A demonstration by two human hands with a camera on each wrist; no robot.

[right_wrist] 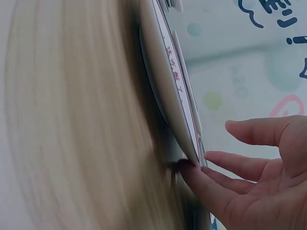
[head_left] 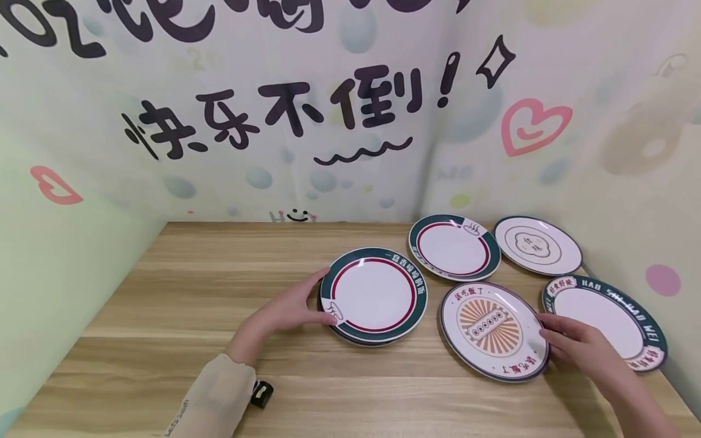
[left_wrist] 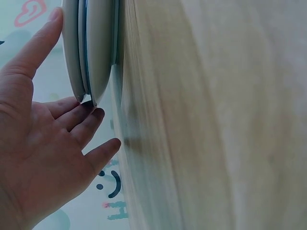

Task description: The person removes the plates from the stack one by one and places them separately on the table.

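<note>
My left hand (head_left: 292, 307) rests against the left edge of a small stack of plates. The top one is a round white plate with a green rim and red ring (head_left: 375, 295). Its fingers look fairly straight in the left wrist view, thumb at the near side of the stacked rims (left_wrist: 86, 57), other fingertips at the edge. At the right, my right hand (head_left: 583, 344) pinches the rim of an orange-sunburst plate (head_left: 460, 350). One fingertip lies below that plate's edge (right_wrist: 182, 110), another just above. A second dark edge shows beneath it.
Behind the sunburst plate lie another green-rimmed plate (head_left: 454, 246) and a white plate with a cloud-shaped design (head_left: 539, 243). An oval green-rimmed plate (head_left: 602, 322) lies beside the right hand. The wooden table (head_left: 191, 292) meets a printed cloth wall (head_left: 246, 176).
</note>
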